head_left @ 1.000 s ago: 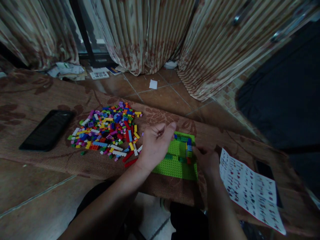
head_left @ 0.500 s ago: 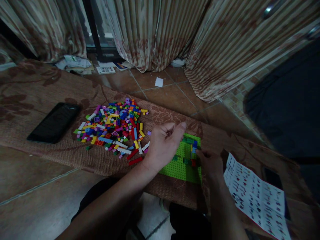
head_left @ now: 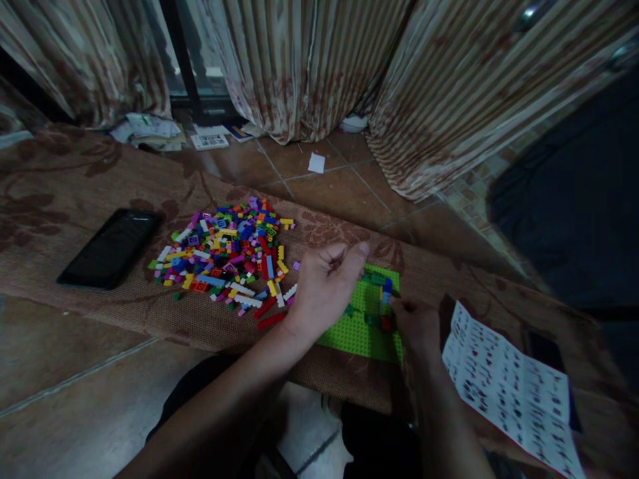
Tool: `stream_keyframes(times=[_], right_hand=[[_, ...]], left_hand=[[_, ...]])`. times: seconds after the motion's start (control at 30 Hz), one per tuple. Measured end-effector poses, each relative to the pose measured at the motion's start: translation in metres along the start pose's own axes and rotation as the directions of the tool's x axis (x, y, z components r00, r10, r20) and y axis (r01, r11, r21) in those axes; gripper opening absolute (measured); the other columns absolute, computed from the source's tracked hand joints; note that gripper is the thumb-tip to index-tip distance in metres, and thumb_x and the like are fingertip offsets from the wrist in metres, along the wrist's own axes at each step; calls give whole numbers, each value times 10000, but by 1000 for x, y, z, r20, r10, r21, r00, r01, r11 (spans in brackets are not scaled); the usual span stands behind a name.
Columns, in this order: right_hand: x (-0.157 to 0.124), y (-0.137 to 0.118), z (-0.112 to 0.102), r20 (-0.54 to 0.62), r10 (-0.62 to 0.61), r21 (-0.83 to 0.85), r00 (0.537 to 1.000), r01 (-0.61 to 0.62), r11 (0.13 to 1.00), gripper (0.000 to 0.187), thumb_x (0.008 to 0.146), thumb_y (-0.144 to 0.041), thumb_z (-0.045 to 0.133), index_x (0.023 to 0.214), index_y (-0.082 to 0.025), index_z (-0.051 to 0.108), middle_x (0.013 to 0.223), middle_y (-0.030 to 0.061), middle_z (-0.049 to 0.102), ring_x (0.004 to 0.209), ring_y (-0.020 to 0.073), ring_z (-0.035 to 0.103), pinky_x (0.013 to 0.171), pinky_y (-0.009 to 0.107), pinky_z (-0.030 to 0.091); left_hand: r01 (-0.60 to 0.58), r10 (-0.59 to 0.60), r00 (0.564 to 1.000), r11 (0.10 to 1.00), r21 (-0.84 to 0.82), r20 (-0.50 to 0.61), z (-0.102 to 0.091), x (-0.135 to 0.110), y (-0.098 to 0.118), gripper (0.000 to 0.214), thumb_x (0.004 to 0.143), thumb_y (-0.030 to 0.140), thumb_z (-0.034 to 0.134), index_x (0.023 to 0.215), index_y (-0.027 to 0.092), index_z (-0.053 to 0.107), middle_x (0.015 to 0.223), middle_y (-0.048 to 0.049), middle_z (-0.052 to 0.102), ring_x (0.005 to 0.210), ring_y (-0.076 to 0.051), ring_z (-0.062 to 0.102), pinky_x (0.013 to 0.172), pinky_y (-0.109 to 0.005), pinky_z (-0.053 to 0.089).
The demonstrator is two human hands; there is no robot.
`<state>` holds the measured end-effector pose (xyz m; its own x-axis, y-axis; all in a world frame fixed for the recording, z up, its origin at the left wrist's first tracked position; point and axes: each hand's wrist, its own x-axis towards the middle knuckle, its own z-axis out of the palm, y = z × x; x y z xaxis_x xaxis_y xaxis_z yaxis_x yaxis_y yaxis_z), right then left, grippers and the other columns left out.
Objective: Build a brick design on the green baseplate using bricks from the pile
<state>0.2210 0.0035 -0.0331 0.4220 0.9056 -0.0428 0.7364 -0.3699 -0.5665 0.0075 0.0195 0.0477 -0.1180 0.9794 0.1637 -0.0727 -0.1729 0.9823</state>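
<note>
A bright green studded baseplate (head_left: 357, 341) lies on the cloth between my hands. Along its right part runs a row of built-up toy bricks (head_left: 386, 293), blue and light blue with red at the near end. Dark green bricks (head_left: 372, 320) sit to the left of that end, and more run along the far side. My left hand (head_left: 327, 283) covers the plate's left part, fingers curled in and thumb stretched forward; what it may hold is hidden. At the plate's right edge, my right hand (head_left: 417, 322) has its fingers bent together against the brick row, fingertips partly hidden.
A heap of loose coloured bricks (head_left: 224, 249) spreads left of the plate. Farther left lies a black phone (head_left: 110, 247). To the right are a printed instruction sheet (head_left: 506, 382) and a dark phone-like object (head_left: 546, 351). Curtains (head_left: 304, 73) hang beyond the bench.
The view has shifted very slightly. Both hands stay in nearly the same places, the left over the plate and the right beside the brick row.
</note>
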Motion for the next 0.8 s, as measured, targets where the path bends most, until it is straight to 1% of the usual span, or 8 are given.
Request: stream_keyframes(times=[0.17,0.27,0.33,0.4,0.47,0.57,0.67,0.8], right_hand=[[-2,1,3,-1,-14,51,1000,14,999,361,741,-485,564,699,-167,730,691,94,721,649,236,642,598,312,424],[-3,3,3,-12,16,75,1000,-15,997,353,747,-480,569,741,-172,742,715,84,729,669,238,649,606,311,425],[-3,5,4,-7,34,105,999,-33,994,346,742,-480,582,760,-176,746,729,75,733,684,240,653,616,312,426],[-2,8,5,-1,47,152,999,-47,987,346,729,-489,602,761,-176,745,726,67,734,690,242,654,621,312,428],[-1,11,5,0,61,203,998,-59,977,360,720,-505,613,760,-172,744,711,62,731,675,239,651,608,308,427],[1,11,0,-15,80,224,997,-75,972,374,723,-512,609,739,-162,738,688,69,724,642,228,639,587,303,421],[-2,5,-12,-48,73,183,996,-63,981,378,750,-504,584,717,-155,726,675,85,717,624,218,629,584,303,421],[-20,-10,-24,-18,-104,197,994,105,975,296,791,-435,583,825,-179,727,781,64,732,659,192,632,632,292,450]], left_hand=[[-7,3,999,997,79,44,-4,3,-3,437,898,411,535,532,174,516,487,50,450,488,-79,414,502,-221,337],[-18,-39,974,968,251,223,-8,1,-6,374,898,395,523,595,177,540,516,54,474,478,-81,424,481,-216,325],[-86,-83,937,886,455,339,-9,-3,-8,241,873,326,549,685,183,599,589,39,561,513,-96,489,515,-224,371],[-197,-105,909,747,635,404,-9,-7,-10,99,832,245,576,795,194,652,727,-1,659,645,-141,594,630,-263,454],[-281,-122,884,632,722,451,-8,-11,-11,116,802,197,590,880,203,675,867,-38,705,815,-194,646,773,-320,496],[-331,-172,846,574,749,505,-6,-13,-13,212,790,169,588,974,212,683,1004,-52,711,958,-223,649,893,-360,504],[-364,-201,821,535,762,534,-6,-14,-15,296,778,118,569,1037,208,681,1054,-55,705,989,-221,646,920,-353,510],[-439,-213,783,475,763,584,-4,-17,-21,328,759,45,545,1025,184,679,1034,-77,703,1012,-229,645,932,-350,508]])
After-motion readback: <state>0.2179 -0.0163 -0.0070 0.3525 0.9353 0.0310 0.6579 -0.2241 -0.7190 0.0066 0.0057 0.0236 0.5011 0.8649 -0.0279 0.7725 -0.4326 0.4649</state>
